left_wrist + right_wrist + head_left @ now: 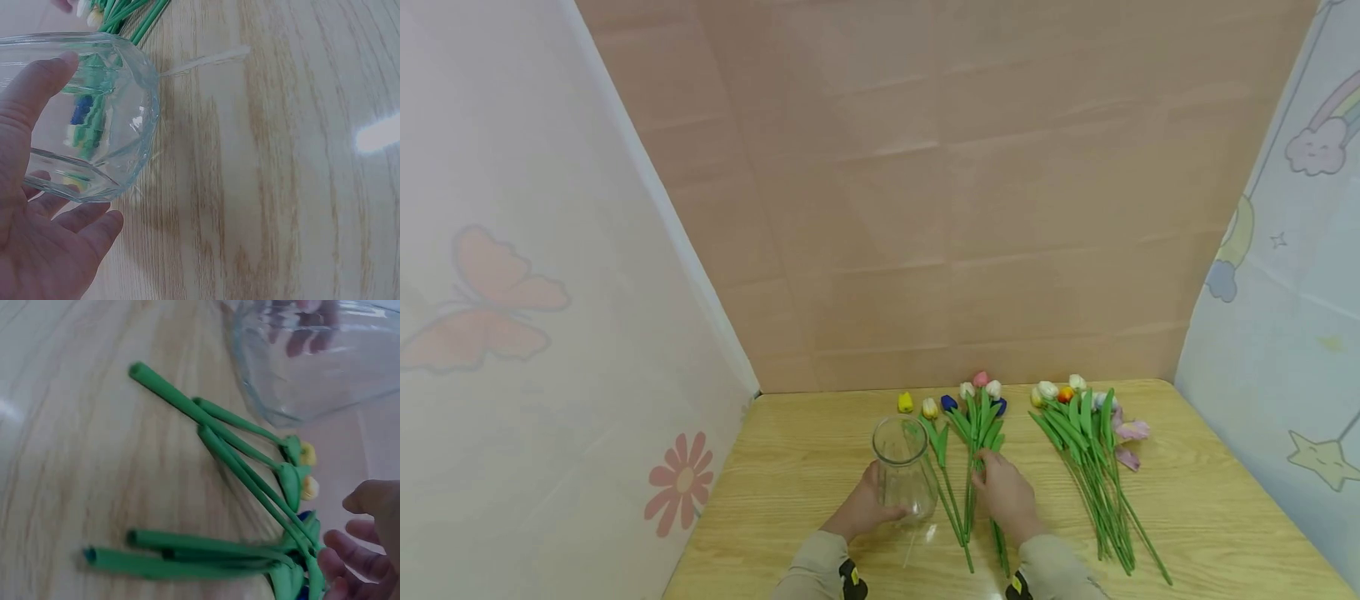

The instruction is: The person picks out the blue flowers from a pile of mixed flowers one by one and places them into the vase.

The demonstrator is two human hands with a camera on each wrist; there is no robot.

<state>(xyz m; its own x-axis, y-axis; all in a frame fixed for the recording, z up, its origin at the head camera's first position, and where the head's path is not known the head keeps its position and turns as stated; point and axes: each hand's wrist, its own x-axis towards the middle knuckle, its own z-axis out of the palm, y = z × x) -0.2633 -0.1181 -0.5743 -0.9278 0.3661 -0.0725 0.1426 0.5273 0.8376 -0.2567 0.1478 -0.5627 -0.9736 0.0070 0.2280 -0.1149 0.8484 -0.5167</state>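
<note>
My left hand (865, 505) grips a clear glass vase (912, 490) by its side; in the left wrist view the thumb (39, 81) lies across one side of the glass and the fingers spread along the other. My right hand (1006, 497) is over the middle bunch of artificial tulips (981, 425), which has pink, white and blue heads. In the right wrist view its thumb and fingers are apart beside the green stems (250, 487). Whether the fingertips touch the stems is hard to tell. A yellow tulip (906, 402) and a cream tulip (929, 408) lie just behind the vase.
At the right of the wooden table (805, 433) lies a larger bunch of tulips (1086, 454) with white, orange and yellow heads. Pink-purple petalled flowers (1131, 429) are at its side. A brown backdrop (865, 250) and printed side walls stand around the table.
</note>
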